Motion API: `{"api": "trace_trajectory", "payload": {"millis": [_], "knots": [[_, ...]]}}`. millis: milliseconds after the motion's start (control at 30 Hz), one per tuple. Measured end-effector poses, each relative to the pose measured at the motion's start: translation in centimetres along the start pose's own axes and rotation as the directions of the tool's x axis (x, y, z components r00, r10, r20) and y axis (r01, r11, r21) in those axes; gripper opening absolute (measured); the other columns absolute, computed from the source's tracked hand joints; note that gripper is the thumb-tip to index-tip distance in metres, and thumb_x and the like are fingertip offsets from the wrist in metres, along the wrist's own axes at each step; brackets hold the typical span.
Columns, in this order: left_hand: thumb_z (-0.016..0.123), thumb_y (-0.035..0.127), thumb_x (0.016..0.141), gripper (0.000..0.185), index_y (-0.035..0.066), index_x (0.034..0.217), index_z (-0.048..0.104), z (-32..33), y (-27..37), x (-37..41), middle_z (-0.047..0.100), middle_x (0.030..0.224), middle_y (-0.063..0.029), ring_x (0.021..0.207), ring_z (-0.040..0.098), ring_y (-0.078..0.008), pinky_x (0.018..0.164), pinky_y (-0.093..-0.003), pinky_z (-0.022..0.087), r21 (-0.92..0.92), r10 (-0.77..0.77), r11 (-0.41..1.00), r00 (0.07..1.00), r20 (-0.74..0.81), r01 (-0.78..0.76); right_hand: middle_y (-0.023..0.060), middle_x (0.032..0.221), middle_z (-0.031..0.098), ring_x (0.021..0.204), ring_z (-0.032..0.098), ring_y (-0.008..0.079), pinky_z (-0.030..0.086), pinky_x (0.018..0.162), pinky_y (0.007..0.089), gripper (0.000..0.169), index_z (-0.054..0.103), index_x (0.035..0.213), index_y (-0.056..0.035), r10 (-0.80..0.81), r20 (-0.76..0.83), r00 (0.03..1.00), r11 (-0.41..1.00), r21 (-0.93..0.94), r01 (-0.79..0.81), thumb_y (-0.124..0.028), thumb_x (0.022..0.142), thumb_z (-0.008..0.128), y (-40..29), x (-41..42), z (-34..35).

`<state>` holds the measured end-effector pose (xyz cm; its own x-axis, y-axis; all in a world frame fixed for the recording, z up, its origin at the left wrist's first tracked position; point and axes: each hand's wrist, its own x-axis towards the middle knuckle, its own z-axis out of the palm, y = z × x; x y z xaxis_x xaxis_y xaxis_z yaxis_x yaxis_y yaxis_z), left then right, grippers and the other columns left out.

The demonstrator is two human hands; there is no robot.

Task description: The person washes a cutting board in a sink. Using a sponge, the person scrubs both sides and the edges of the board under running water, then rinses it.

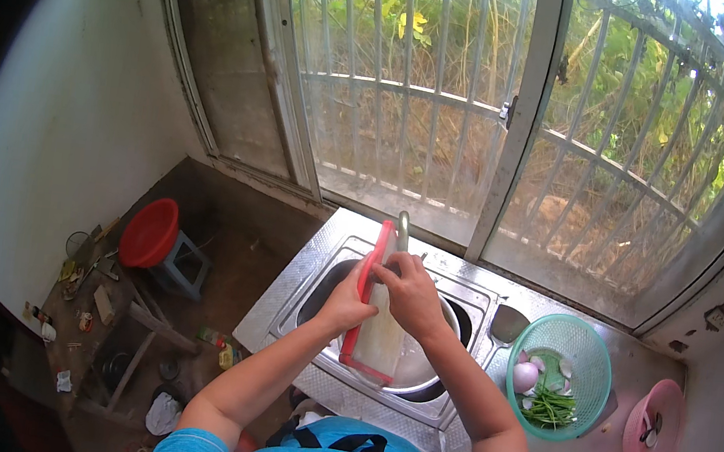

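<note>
A pale plastic cutting board (pixel 374 341) with a red rim is tilted up on its edge over the sink. My left hand (pixel 350 298) grips it by the red-rimmed left side, thumb across the pale face. Against the upper part of that face, my right hand (pixel 405 284) rests with bent fingers; whether it holds anything is hidden. Below the board, a round metal basin (pixel 453 323) sits in the stainless steel sink (pixel 340 250). A curved faucet (pixel 404 223) rises just behind the board and my right hand.
Right of the sink lie a metal spatula (pixel 508 326) and a green mesh basket (pixel 602 360) holding onions (pixel 525 377) and cut green stalks (pixel 549 407). Farther right stands a pink basket (pixel 636 435). A barred window (pixel 417 98) backs the counter. At left, a red basin (pixel 150 235) tops a stool (pixel 182 266).
</note>
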<state>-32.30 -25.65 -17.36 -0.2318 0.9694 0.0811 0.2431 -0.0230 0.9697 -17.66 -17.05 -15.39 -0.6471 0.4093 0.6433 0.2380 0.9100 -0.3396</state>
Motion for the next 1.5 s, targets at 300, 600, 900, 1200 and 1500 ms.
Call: {"api": "trace_trajectory", "payload": {"millis": [300,600,900,1200,1500], "knots": [[0.061,-0.012,0.06,0.101,0.005,0.153,0.026,0.2,1.9,-1.2,0.048,0.139,-0.0113,0.131,0.047,-0.0232,0.107,-0.0335,0.039,-0.153,-0.031,0.988,0.999,0.022,0.034,0.0109,0.108,0.055,0.104,0.056,0.0305,0.049,0.089,0.0405,0.042,0.071,0.11,-0.0135,-0.052,0.122,0.991,0.962,0.273,0.016,0.005,0.073,0.065,-0.8,-2.1,-0.6],[0.065,-0.008,0.068,0.091,0.005,0.15,0.029,0.6,-0.5,-1.6,0.053,0.135,-0.0134,0.128,0.053,-0.0257,0.107,-0.0346,0.042,-0.075,-0.042,0.996,0.998,-0.046,0.038,0.0102,0.11,0.056,0.105,0.056,0.0308,0.05,0.09,0.0393,0.044,0.072,0.107,-0.0148,-0.032,0.061,0.998,0.989,0.144,0.022,0.009,0.072,0.064,-0.7,-1.1,-1.0],[0.065,-0.007,0.069,0.095,0.006,0.153,0.023,-0.3,-1.4,-1.7,0.05,0.138,-0.0151,0.13,0.051,-0.0271,0.107,-0.0364,0.042,-0.057,-0.034,0.998,0.999,-0.042,0.032,0.0112,0.108,0.056,0.103,0.058,0.0315,0.05,0.088,0.0406,0.046,0.071,0.112,-0.0166,0.108,-0.005,0.994,0.991,0.085,-0.107,0.008,0.075,0.061,-1.8,-1.5,1.0],[0.065,-0.008,0.068,0.108,0.008,0.158,0.008,-0.5,-0.9,-2.5,0.047,0.142,-0.0159,0.13,0.049,-0.0242,0.107,-0.0337,0.041,-0.08,-0.058,0.995,0.998,-0.04,0.054,0.0112,0.109,0.052,0.103,0.055,0.0298,0.049,0.089,0.0378,0.048,0.069,0.121,-0.0182,-0.017,0.19,0.982,0.925,0.375,-0.057,0.007,0.08,0.063,-1.2,-3.8,0.5],[0.066,-0.006,0.068,0.092,0.004,0.151,0.028,-0.8,-1.3,-3.0,0.05,0.137,-0.013,0.127,0.05,-0.0226,0.107,-0.033,0.04,-0.185,-0.09,0.979,0.996,-0.027,0.083,0.0171,0.115,0.053,0.105,0.057,0.0313,0.048,0.091,0.0359,0.044,0.062,0.129,-0.0098,0.597,0.261,0.758,0.714,0.258,-0.651,-0.011,0.085,0.07,8.2,-16.8,10.1]]}}
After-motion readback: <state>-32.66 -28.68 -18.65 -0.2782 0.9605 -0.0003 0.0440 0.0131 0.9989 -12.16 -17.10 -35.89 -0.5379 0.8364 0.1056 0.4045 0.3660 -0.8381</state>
